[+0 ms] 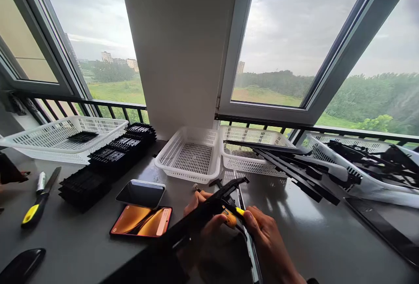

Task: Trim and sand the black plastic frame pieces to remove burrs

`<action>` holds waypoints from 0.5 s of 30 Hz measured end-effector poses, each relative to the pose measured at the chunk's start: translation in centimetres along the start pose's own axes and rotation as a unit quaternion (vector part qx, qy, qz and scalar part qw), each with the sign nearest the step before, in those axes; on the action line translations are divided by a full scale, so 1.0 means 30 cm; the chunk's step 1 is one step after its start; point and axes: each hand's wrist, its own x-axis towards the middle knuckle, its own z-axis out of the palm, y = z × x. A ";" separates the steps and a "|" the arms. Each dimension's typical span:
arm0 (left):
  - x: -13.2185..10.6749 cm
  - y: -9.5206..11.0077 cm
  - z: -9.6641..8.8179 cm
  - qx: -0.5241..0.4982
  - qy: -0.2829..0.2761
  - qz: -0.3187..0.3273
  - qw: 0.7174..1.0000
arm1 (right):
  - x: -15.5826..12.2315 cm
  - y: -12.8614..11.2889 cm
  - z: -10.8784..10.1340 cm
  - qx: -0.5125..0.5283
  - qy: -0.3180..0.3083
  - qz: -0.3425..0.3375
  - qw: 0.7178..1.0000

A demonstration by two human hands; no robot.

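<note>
My left hand (204, 214) is closed around a long black plastic part (209, 207) that runs from the lower left up toward the middle of the table. My right hand (265, 236) grips a small yellow-and-orange handled tool (233, 216), its tip pressed against the black part. Both hands work close together at the near middle of the grey table (310, 231). A thin black strip (244, 214) lies on the table under the hands.
Two phones (141, 207) lie left of the hands. Stacks of black parts (111, 157) sit further left, beside a yellow-handled knife (38, 205) and a marker. White baskets (191, 153) line the window side; long black parts (294, 164) spill from those on the right.
</note>
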 end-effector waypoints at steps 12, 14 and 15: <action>-0.016 -0.040 -0.019 -0.107 -0.047 -0.144 0.983 | 0.009 0.006 -0.017 -0.036 -0.010 0.037 0.999; -0.059 -0.046 -0.043 -0.181 -0.016 -0.271 0.945 | 0.014 0.021 -0.031 -0.030 0.024 0.076 0.996; -0.085 -0.049 -0.050 -0.187 -0.013 -0.280 0.942 | 0.016 0.028 -0.040 -0.026 0.037 0.091 0.995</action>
